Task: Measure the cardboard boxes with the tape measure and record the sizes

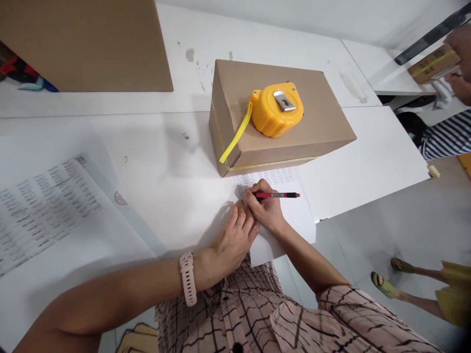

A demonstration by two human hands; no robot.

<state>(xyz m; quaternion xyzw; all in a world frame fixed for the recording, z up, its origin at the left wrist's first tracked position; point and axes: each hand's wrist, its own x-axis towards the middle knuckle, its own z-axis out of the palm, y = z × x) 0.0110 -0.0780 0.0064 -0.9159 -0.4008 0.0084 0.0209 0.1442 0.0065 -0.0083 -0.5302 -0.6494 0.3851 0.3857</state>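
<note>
My right hand (pixel 265 208) grips a red pen (pixel 276 195), its tip on a printed sheet of paper (pixel 294 211) at the white table's front edge. My left hand (pixel 233 240), with a pink watch on the wrist, rests flat on the sheet beside it, fingers together and stretched out. Just beyond the sheet stands a brown cardboard box (pixel 324 117). A yellow tape measure (pixel 276 109) lies on top of the box, its yellow tape hanging over the left front corner and running along the box's lower edge.
A large printed sheet (pixel 44 206) lies at the left of the white table (pixel 154 162). A big cardboard panel (pixel 88 44) stands at the back left. At the right, another person in a striped top (pixel 451 137) holds a small box (pixel 434 63); sandalled feet (pixel 382 284) are on the floor.
</note>
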